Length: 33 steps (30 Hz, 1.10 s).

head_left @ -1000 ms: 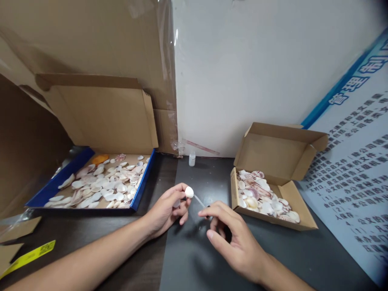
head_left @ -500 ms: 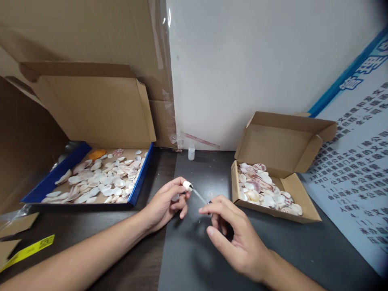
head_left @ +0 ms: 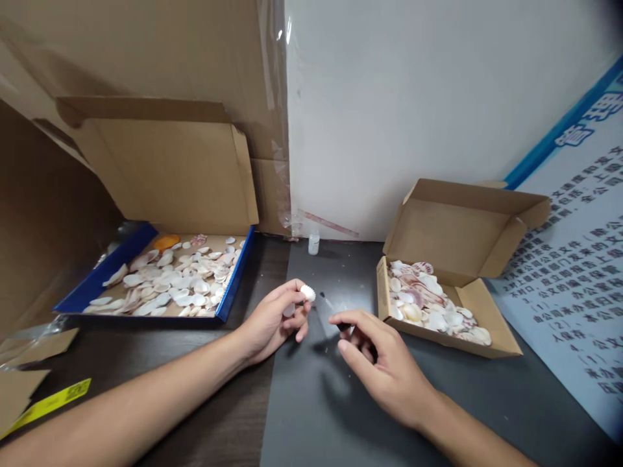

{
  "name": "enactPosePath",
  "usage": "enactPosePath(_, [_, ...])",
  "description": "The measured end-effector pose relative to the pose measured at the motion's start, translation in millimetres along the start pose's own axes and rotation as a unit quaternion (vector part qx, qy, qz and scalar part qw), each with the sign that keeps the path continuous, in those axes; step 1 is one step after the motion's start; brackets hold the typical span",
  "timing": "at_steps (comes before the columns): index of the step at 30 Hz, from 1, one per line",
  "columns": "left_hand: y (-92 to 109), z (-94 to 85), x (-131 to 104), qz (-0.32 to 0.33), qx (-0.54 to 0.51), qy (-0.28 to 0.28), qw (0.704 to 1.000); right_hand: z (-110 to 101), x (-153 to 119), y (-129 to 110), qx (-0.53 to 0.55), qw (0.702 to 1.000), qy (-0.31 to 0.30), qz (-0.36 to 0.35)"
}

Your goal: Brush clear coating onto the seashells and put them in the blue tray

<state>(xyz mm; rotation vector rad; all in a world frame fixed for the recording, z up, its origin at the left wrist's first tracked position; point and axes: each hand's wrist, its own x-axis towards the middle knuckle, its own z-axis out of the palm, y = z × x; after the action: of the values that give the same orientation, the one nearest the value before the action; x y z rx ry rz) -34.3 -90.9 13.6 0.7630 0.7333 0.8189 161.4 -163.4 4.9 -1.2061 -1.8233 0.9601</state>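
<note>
Between the thumb and index finger of my left hand is a small white ribbed seashell. A second pale, smooth shell shows lower in the same hand. My right hand grips a small brush by its black cap, its thin clear stem pointing up and left. The dark brush tip is a short gap to the right of the ribbed shell, not touching it. Against the wall behind both hands stands a small clear bottle with a whitish label, upright and uncapped.
On the left, a blue-sided cardboard box with a raised lid holds many loose shells. A smaller cardboard box with larger shells stands on the right. A yellow strip lies at lower left. A printed board leans at right.
The brush tip has come away from the ribbed shell, and my right hand has drawn back slightly. The camera view has shifted a little to the left.
</note>
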Motion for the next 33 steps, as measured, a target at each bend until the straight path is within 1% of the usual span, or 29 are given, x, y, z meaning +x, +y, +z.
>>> enactPosePath(3, [-0.3, -0.7, 0.0, -0.002, 0.002, -0.006, 1.000, 0.1, -0.4, -0.1, 0.006, 0.999, -0.027, -0.025])
enactPosePath(7, [-0.5, -0.8, -0.4, -0.001, 0.005, -0.011, 1.000, -0.2, -1.0, -0.6, 0.007, 1.000, -0.019, -0.004])
enactPosePath(11, [-0.2, -0.8, -0.1, -0.006, 0.006, -0.014, 1.000, -0.9, -1.0, -1.1, 0.011, 0.999, -0.037, -0.033])
enactPosePath(15, [-0.3, -0.7, 0.2, -0.003, 0.011, -0.016, 1.000, -1.1, -1.3, -1.6, 0.003, 1.000, -0.021, -0.021])
enactPosePath(18, [-0.9, -0.1, 0.1, -0.002, 0.018, -0.019, 1.000, -1.4, -2.1, -2.9, -0.002, 0.998, -0.041, -0.042])
enactPosePath(21, [-1.7, 0.3, 0.0, 0.001, 0.029, -0.016, 0.999, -2.2, -3.6, -4.3, 0.001, 0.999, -0.029, -0.028])
enactPosePath(25, [-1.9, 0.0, 0.5, 0.002, 0.035, -0.016, 0.999, -3.0, -5.2, -5.1, 0.006, 0.998, -0.035, -0.057])
enactPosePath(28, [-2.2, -0.6, 0.8, 0.005, 0.038, -0.018, 0.999, -2.7, -4.6, -5.1, -0.004, 0.999, -0.020, -0.033])
enactPosePath(29, [-2.5, -0.8, 0.7, 0.006, 0.040, -0.018, 0.999, -2.5, -4.3, -5.2, -0.010, 0.999, -0.019, -0.035])
enactPosePath(31, [-3.2, -0.9, 0.5, 0.008, 0.047, -0.021, 0.999, -2.1, -3.8, -5.7, -0.017, 0.998, -0.033, -0.058])
enactPosePath(33, [-3.9, -0.9, 0.1, 0.008, 0.052, -0.025, 0.998, -1.8, -3.8, -6.4, -0.015, 0.997, -0.047, -0.059])
